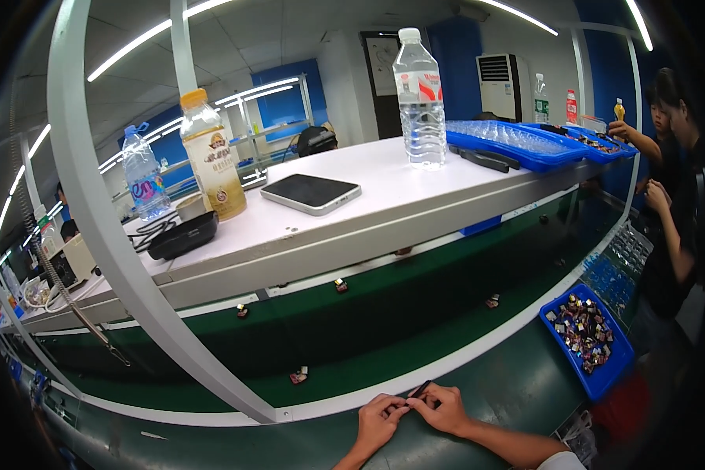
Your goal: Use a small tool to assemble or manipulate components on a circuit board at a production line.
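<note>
My left hand point(378, 421) and my right hand point(443, 410) meet over the near edge of the green bench, with fingers pinched together. Between them is a small dark, narrow piece point(421, 388), its tip standing up past the right fingers. The rest of it is covered by my fingertips, so its kind cannot be told. To the right of my hands lies a blue tray point(547, 316) heaped with small electronic parts point(586, 335) with shiny metal bits.
A green conveyor belt point(399, 333) carries several scattered small parts. Above it, a white shelf point(313, 160) bears a phone point(312, 193), a clear bottle point(421, 102) and blue trays point(517, 145). A grey post point(121, 227) rises left. Co-workers point(670, 188) are at right.
</note>
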A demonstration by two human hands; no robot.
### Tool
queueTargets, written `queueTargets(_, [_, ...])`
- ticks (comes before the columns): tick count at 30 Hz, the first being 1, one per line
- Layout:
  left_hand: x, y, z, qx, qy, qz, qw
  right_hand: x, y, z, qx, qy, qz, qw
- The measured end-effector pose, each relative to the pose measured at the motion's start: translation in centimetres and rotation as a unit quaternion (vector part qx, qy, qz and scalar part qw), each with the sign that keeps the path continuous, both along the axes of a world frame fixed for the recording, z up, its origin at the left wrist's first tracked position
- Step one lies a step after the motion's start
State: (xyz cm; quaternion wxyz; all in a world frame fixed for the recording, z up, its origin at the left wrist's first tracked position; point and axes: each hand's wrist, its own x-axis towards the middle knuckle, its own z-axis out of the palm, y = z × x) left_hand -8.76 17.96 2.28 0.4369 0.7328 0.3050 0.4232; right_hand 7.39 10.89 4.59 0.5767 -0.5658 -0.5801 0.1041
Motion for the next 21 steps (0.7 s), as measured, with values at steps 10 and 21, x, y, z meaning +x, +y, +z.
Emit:
queueTargets(10, [-0.3, -0.2, 2.0, -0.023, 0.025, 0.005, 0.999, 0.0, 0.5, 0.5, -0.002, -0.032, 0.009, 0.999])
queueTargets(21, [0.7, 0.0, 1.4, -0.011, 0.021, -0.005, 1.000, 0.7, 0.7, 0.5, -0.002, -0.041, 0.021, 0.999])
